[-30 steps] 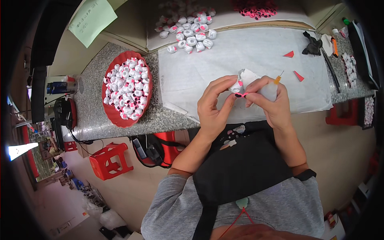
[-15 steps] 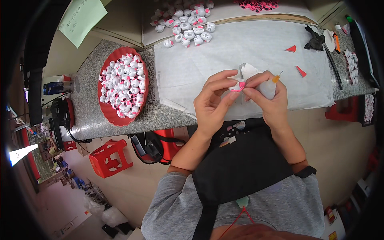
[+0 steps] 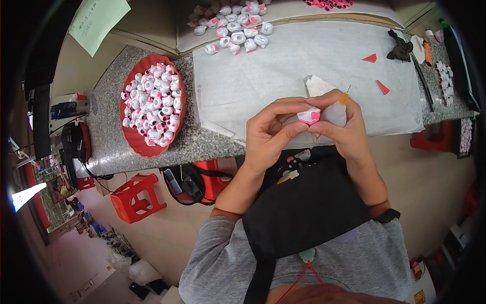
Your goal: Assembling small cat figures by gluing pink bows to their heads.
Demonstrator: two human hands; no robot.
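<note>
Shift since a second ago: hot-pink trim [image 3: 315, 117], which was pinched just below the small white rounded piece [image 3: 305, 116], now lies against that piece along its lower edge and right side.
Left hand [image 3: 269, 129]: grip clamped on the white piece, fingers above and thumb beneath.
Right hand [image 3: 348, 126]: grip closed around a translucent white squeeze bottle [image 3: 335, 114]; its thumb reaches the trimmed side of the piece.
Bottle tip: orange nozzle [image 3: 343, 98] with a thin needle [image 3: 348, 88], pointing up and away from the piece.
White piece's place: between the two hands, raised over the near part of the white sheet [image 3: 243, 71] on the speckled grey stone bench [image 3: 205, 147].
Red scalloped dish [image 3: 130, 139]: left of the sheet, heaped with similar white-and-pink pieces [image 3: 154, 99].
Red triangular scraps [image 3: 382, 87]: two, on the sheet beyond the right hand.
Step in hand: probably pressing the trim to the white piece and setting its position.
Next move calls for: steady, light thumb pressure, the left grip kept firm so the trim does not slide, and the needle kept clear of the fingers.
</note>
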